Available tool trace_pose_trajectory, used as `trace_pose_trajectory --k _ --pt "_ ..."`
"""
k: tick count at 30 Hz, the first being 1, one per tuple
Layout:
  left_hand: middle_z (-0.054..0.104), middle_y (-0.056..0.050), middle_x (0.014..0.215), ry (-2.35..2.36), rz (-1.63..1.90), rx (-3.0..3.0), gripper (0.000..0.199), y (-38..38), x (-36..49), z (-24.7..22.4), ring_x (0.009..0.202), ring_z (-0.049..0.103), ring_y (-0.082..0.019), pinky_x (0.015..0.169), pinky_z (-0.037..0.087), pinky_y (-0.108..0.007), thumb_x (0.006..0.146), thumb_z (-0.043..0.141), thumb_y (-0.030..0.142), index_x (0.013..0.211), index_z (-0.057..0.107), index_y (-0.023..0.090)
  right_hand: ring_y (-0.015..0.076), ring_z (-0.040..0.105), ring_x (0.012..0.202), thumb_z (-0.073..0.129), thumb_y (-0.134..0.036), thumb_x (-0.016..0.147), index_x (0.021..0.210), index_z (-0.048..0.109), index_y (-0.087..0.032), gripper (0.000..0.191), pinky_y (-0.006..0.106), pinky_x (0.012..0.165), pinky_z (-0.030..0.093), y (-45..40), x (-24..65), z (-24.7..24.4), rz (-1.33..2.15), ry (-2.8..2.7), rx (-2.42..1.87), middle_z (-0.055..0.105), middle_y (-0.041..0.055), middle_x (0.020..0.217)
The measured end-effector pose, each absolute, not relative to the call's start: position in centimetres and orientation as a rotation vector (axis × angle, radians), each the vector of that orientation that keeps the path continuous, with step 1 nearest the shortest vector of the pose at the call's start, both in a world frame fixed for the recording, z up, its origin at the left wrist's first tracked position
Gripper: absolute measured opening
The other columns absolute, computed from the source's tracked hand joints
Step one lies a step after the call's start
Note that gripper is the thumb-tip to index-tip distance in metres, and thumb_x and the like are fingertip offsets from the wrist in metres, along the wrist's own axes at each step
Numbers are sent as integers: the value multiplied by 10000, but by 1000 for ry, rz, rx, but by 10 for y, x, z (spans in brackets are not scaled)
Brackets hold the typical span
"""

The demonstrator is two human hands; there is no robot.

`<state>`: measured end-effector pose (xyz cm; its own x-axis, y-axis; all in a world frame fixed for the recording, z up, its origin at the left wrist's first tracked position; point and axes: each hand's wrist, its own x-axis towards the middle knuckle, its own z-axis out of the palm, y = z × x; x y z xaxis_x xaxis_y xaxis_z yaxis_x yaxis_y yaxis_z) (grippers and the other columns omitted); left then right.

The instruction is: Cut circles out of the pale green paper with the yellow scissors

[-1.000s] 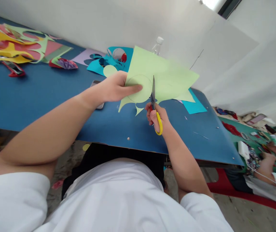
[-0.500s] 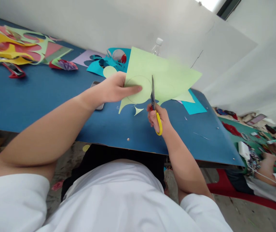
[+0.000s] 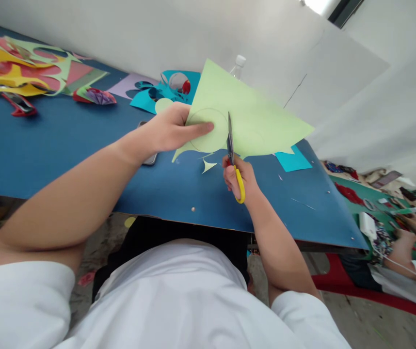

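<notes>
My left hand (image 3: 179,128) grips the left edge of a light green paper sheet (image 3: 248,114), thumb on top and the other fingers hidden beneath. A drawn circle shows under the thumb, and the sheet's lower edge is cut in curves. In my right hand (image 3: 242,174) is a pair of scissors (image 3: 230,140) with yellow handles, fingers wrapped round them. The blades point away from me and lie against the sheet at the circle's right side. Below the sheet a small green offcut (image 3: 208,166) rests on the blue table (image 3: 164,194).
Cut blue paper (image 3: 144,101), a green paper disc (image 3: 164,105) and a phone (image 3: 152,159) lie beyond or beside my left hand. Yellow paper scraps (image 3: 8,72) and a red-handled tool (image 3: 21,104) are at left. A bottle (image 3: 239,65) stands behind. A co-worker's hands (image 3: 408,232) are at right.
The green sheet has turned clockwise in my left hand, its right corner moving right and down. My right hand and the scissors have stayed nearly in place.
</notes>
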<state>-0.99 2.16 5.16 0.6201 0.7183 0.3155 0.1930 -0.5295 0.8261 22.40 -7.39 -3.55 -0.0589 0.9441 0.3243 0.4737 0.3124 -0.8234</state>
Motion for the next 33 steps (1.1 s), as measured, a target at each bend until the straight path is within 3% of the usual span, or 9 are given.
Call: trace_pose_trajectory --k 10,18,24,33 --pt "540 -32 743 719 867 2055 457 22 -11 54 816 539 -190 722 476 -319 938 687 611 865 644 162 151 489 634 439 -1000 873 925 545 -246 763 274 528 395 -76 224 -32 638 -1716 -1321 554 17 749" --pt "466 -5 700 681 890 2047 536 35 -11 46 804 424 -168 756 421 -360 915 700 713 810 616 195 161 502 642 436 -999 870 930 544 -247 763 280 539 406 -77 223 -31 631 -1711 -1349 567 21 752" --pt "440 5 697 682 896 2031 516 31 -12 48 780 357 -148 759 396 -356 945 733 660 755 557 213 188 577 691 464 -976 873 934 559 -245 740 286 558 425 -76 223 -32 639 -1695 -1345 578 30 754" --pt "401 -19 631 624 965 2031 551 40 -12 45 820 364 -200 798 424 -398 887 745 743 684 567 263 167 497 637 455 -993 870 902 530 -254 744 282 537 395 -79 222 -28 651 -1699 -1349 528 15 718"
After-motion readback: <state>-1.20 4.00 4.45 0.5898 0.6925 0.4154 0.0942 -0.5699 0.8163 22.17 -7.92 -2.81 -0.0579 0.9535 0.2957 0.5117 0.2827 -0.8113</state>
